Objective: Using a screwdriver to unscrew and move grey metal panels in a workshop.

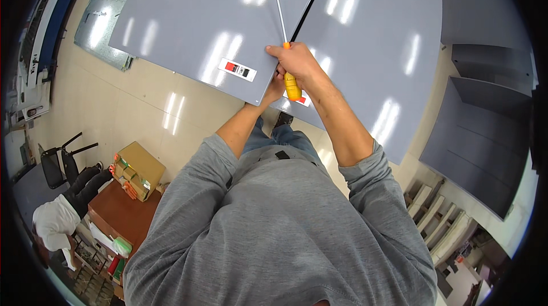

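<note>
My right hand [298, 62] is closed around a screwdriver [293, 86] with a yellow handle. Its long metal shaft points away from me over the left grey cabinet door [182, 26]. The thumb of that hand reaches to the door's edge. Just below it, my left hand [276, 88] is curled at the same edge, partly hidden under the door and behind the right hand. A handle plate [237, 70] with red and black parts sits on this door. Across a dark gap lies the right grey door [382, 26], its own plate [302, 99] partly covered.
Open grey metal cabinets [479, 140] stand at the right, with pale slats [436, 215] below them. To the left are a cardboard box [142, 166] on a brown table [123, 206], a black chair [65, 160] and a bending person in a white top [56, 220].
</note>
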Motion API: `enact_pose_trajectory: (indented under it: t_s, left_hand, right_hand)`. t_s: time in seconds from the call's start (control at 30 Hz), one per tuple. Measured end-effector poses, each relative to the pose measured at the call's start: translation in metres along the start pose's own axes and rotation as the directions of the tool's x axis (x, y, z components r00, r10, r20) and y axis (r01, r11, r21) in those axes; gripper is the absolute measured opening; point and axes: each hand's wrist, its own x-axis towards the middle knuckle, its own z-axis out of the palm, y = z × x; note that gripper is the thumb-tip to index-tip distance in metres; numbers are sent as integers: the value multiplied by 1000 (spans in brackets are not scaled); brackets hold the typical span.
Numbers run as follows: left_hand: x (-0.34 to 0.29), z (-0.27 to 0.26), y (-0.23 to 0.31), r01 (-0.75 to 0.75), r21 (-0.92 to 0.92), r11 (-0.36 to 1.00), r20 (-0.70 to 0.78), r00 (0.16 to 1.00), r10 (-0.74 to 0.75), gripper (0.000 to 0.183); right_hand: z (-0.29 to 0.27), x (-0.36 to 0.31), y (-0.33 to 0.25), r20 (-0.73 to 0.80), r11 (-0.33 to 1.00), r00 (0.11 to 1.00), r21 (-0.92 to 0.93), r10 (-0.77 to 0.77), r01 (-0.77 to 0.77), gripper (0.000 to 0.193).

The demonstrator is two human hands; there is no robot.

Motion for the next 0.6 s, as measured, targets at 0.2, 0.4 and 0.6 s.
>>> enact_pose_trajectory:
  t_s: [0.2,0.4,0.6]
  left_hand:
    - [-23,-16,26,253,-288,924,56,967,-247,15]
    - [-115,-100,75,9,126,992,101,995,-22,25]
    - [-145,-130,28,214,140,967,108,967,-230,20]
  right_hand:
    - [-1,6,8,12,999,1000,-34,21,-21,29]
    - [0,22,29,-10,998,999,-57,38,-38,32]
    - [-7,44,50,-30,995,998,-85,57,-59,37]
